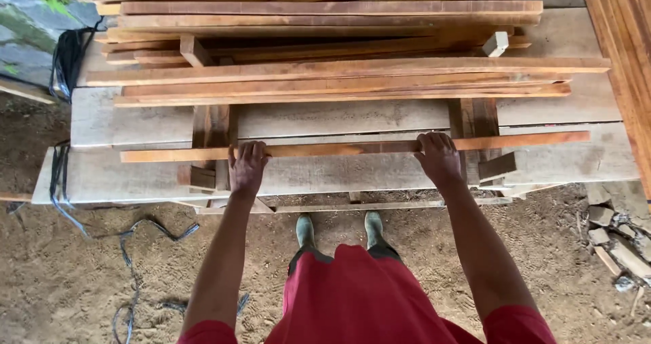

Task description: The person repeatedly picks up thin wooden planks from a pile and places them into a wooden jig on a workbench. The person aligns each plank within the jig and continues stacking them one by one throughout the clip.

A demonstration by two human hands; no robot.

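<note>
Long wooden strip [352, 147]: laid crosswise along the near part of the surface [122, 174], a bed of wide planks. Left hand [247, 167] and right hand [439, 157]: set on the strip, well apart, fingers [252, 148] curled over its far edge. Stack of boards [325, 52]: piled behind the strip, raised on short spacer blocks [211, 127]. Further boards [627, 52]: stood at the right edge. Cords [129, 262]: trailed over the dirt floor [81, 290] at left. Rubble pieces [610, 239]: scattered on the floor at right. Boots [339, 230]: placed on the floor before the surface.

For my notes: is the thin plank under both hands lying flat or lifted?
Flat: the thin plank rests on the wide boards, both hands on it.
</note>
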